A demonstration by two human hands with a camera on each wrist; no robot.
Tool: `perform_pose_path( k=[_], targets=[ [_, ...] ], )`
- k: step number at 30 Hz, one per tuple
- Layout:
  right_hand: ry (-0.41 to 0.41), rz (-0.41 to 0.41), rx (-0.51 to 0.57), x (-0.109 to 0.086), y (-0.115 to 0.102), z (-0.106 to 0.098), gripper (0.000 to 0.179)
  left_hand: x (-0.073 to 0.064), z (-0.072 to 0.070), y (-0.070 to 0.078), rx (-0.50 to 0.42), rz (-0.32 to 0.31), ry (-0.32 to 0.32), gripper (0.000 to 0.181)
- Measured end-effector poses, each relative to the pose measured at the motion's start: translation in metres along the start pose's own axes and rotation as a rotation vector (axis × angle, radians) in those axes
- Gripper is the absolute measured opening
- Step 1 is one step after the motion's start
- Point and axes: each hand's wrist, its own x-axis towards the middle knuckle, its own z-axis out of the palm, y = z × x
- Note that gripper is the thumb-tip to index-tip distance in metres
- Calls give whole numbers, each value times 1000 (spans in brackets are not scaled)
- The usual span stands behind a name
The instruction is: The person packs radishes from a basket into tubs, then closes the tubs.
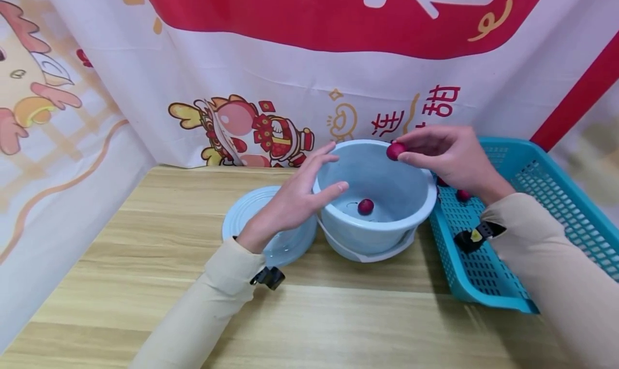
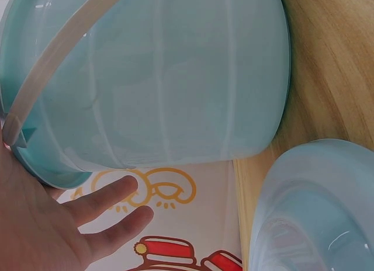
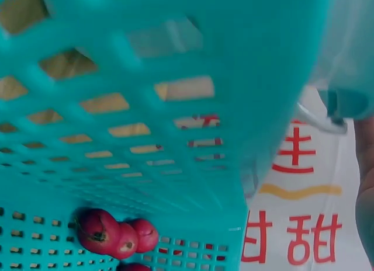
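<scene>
My right hand (image 1: 447, 157) pinches a small round red radish (image 1: 396, 151) between thumb and fingers, over the far right rim of a light blue bucket (image 1: 372, 241). Another radish (image 1: 366, 207) lies on the bucket's floor. At the bucket's left rim is my left hand (image 1: 302, 189), fingers spread and nothing in its grasp; in the left wrist view that hand (image 2: 44, 224) shows beside the rim and the pale carrying handle (image 2: 55, 55). Only the edge of my right hand (image 3: 365, 189) enters the right wrist view, and the radish it holds is out of sight there.
Right of the bucket stands a teal perforated basket (image 1: 456, 275) with several radishes (image 3: 99, 231) in it. A round light blue lid (image 1: 295, 245) lies left of the bucket on the wooden table (image 1: 145, 283). Behind hangs a printed cloth (image 1: 314, 73).
</scene>
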Motion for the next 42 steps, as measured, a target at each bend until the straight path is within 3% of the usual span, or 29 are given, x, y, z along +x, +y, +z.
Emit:
perform_pose_path(
  k=[13, 42],
  targets=[
    [-44, 9, -135, -1, -5, 14, 42, 0, 0, 0, 8, -5, 3, 71],
    [-101, 13, -208, -3, -7, 15, 43, 1, 0, 0, 3, -7, -6, 72]
  ],
)
